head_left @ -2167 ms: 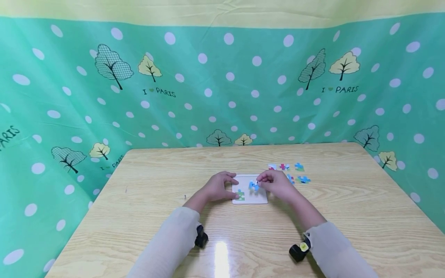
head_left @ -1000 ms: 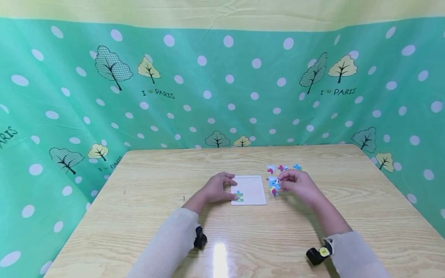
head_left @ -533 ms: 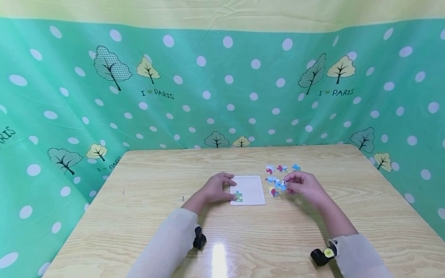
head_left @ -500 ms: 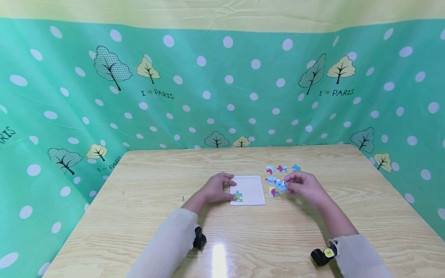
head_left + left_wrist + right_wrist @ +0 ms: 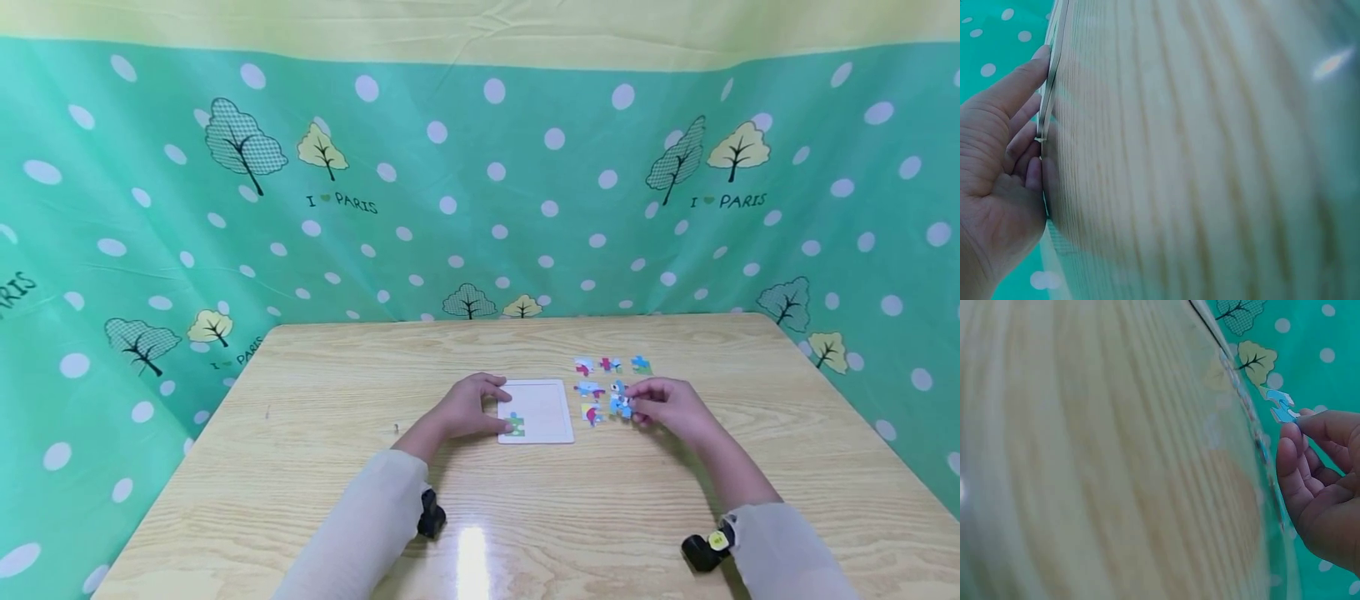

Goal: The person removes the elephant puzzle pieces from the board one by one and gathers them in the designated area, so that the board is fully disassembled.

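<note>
In the head view, my left hand [image 5: 474,406] holds the left side of a white square puzzle tray [image 5: 543,408]. Its thumb lies over a green jigsaw piece [image 5: 515,427] in the tray's near left corner; the left wrist view shows the thumb [image 5: 1025,81] along the tray's edge. To the right, my right hand [image 5: 670,406] pinches a blue and white jigsaw piece [image 5: 621,407] between thumb and index finger. The right wrist view has that piece [image 5: 1280,405] sticking out from the fingertips, above the table surface.
Loose jigsaw pieces lie right of the tray: pink and white [image 5: 584,367], red and blue [image 5: 606,364], blue and green [image 5: 641,364], blue and pink [image 5: 588,390], yellow and red [image 5: 591,414]. A tiny object [image 5: 397,428] sits left on the wooden table [image 5: 322,467].
My right hand has carried the blue and white piece from over the tray rightward, past the loose pieces, and the piece has turned in its fingers. The left hand stays at the tray.
</note>
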The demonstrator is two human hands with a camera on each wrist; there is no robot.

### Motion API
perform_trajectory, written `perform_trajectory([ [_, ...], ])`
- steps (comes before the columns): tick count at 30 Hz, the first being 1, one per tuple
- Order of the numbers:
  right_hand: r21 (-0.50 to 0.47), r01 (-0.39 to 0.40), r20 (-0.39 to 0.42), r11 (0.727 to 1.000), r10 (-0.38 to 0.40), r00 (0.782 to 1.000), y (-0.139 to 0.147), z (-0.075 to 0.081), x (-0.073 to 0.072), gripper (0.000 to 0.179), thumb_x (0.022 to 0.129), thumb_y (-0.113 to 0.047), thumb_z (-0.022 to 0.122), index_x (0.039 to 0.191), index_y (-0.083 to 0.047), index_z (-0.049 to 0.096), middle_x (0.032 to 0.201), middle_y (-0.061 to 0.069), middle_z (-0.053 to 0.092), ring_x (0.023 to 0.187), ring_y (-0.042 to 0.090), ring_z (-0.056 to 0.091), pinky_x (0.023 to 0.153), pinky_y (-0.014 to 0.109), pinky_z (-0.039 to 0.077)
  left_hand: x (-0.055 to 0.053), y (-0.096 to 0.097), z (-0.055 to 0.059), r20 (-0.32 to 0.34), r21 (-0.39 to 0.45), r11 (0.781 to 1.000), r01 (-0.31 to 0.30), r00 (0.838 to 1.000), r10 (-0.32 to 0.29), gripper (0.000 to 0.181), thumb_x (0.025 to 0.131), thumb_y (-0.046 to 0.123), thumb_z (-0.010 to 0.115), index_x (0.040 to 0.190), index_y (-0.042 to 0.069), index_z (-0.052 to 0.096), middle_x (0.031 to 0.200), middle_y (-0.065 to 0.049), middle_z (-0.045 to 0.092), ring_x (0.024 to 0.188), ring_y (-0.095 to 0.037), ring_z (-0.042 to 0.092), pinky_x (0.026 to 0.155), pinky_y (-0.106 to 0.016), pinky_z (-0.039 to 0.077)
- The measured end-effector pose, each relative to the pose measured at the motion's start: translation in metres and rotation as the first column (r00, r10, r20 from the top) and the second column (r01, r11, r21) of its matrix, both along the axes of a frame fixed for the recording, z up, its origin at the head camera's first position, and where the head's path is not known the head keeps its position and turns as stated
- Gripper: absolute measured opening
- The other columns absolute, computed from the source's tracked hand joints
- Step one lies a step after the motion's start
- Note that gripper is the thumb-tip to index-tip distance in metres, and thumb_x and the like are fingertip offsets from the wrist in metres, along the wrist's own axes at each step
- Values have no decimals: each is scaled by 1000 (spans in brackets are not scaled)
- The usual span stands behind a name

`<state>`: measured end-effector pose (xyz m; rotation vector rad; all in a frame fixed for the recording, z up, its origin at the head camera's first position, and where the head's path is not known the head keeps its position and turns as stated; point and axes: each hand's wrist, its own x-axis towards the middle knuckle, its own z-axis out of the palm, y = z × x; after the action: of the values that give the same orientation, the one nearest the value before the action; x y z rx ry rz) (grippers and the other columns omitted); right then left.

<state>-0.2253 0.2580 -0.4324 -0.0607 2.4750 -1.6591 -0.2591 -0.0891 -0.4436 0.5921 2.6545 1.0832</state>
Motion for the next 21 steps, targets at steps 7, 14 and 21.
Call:
perform_trajectory([
  [7, 81, -11, 29, 997, 9, 1000, 4, -4, 2, 16, 94, 2, 58, 107, 9, 65, 97, 14, 65, 78, 20, 64, 70, 30, 57, 0, 0, 0, -1, -7, 1000, 0, 1000, 0, 43, 74, 28, 87, 112, 14, 72, 142, -1, 51, 138, -26, 36, 114, -40, 25],
  [14, 168, -12, 39, 986, 5, 999, 6, -2, 7, 28, 82, -3, 75, 107, 5, 65, 94, 12, 63, 83, 22, 60, 67, 30, 55, -2, 0, -2, -9, -16, 1000, 5, 1000, -5, 43, 74, 30, 87, 112, 15, 73, 142, 1, 51, 138, -25, 36, 114, -40, 26],
  [21, 287, -4, -19, 958, 9, 1000, 5, -2, 11, 34, 76, -3, 79, 107, 2, 66, 92, 10, 61, 84, 23, 56, 65, 26, 52, -5, 0, -4, -20, -23, 1000, 6, 1000, -7, 43, 73, 32, 87, 111, 16, 73, 142, 0, 51, 138, -26, 37, 114, -40, 26],
])
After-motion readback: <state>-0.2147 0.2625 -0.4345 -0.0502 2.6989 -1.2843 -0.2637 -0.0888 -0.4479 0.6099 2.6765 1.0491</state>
